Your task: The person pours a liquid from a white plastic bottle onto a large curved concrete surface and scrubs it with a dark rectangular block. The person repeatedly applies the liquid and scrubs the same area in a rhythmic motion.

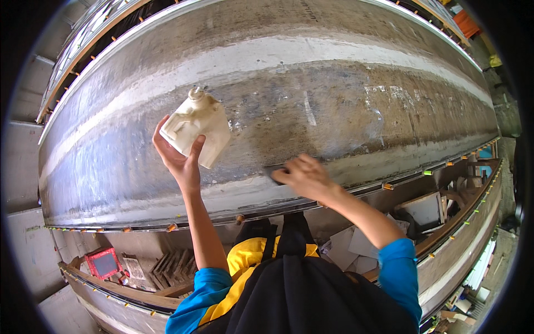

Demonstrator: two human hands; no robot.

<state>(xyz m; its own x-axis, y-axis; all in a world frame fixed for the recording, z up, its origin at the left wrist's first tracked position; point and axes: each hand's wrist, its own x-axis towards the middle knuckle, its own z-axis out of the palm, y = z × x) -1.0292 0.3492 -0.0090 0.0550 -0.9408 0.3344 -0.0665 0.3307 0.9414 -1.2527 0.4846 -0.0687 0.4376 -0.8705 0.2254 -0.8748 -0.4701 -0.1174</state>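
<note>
My left hand (179,162) grips an off-white plastic jug (210,127) from below, thumb on one side and fingers on the other. The jug is tilted over the long table (267,119), its narrow neck pointing to the far side. Low over the table's near part, my right hand (307,177) is closed around a dark, flat-looking piece (271,171). Only an edge of that piece shows past the fingers, so its kind is unclear. The tabletop is brown-grey, stained and scuffed, with pale bands along its length.
Small orange and green clips (387,186) line the table's near edge. Behind me, another long table (456,267) has boards and scraps beneath. A red-framed panel (104,263) lies at the lower left. Another clip-lined table edge (92,55) runs along the far left.
</note>
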